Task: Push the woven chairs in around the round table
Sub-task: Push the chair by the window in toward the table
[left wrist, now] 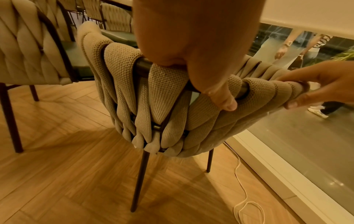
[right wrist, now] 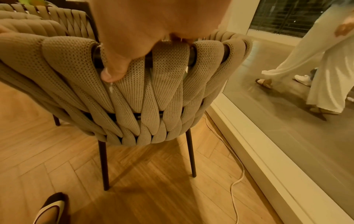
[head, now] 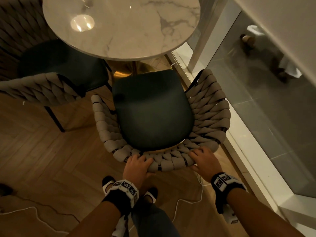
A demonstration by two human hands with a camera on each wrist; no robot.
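Observation:
A woven beige chair with a dark green seat stands right in front of me, its front edge just short of the round marble table. My left hand grips the top rail of its backrest at the left, thumb down the back. My right hand grips the same rail further right, thumb on the woven straps. A second woven chair sits at the left, its seat partly under the table.
A glass wall with a white sill runs close along the chair's right side; people walk outside. A white cable lies on the wooden floor behind the chair by my feet. The table's gold base shows ahead.

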